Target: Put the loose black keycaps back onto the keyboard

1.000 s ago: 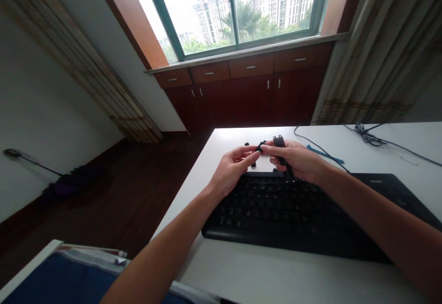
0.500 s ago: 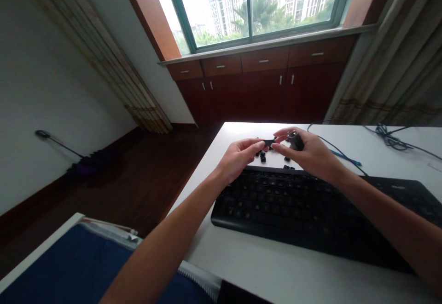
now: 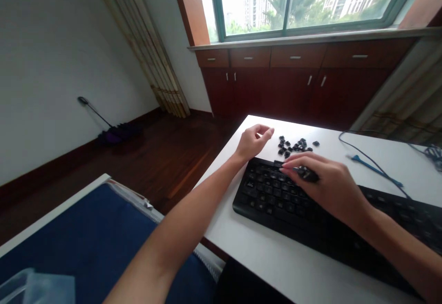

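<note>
A black keyboard [image 3: 272,196] lies on the white table, with exposed spots along its far rows. My right hand [image 3: 321,180] is closed around a short black tool [image 3: 307,174], its kind unclear, over the keyboard's upper left part. A small dark piece [image 3: 278,163] shows just beyond those fingertips, at the top row. Off the keyboard's far left corner, my left hand [image 3: 253,142] is closed, thumb and forefinger together; whether anything is between them cannot be made out. Several loose black keycaps [image 3: 299,145] lie in a heap beyond the keyboard.
A blue stick-like tool [image 3: 376,170] and a black cable [image 3: 366,154] lie on the white table [image 3: 238,244] at the right. A blue fabric surface with a zip [image 3: 86,230] is at lower left. A purple umbrella-like object [image 3: 119,134] rests on the floor by the wall.
My hands, earlier together over the keycaps on a black piece, are now apart. The right hand has come down over the keyboard with the black tool. The view has swung left.
</note>
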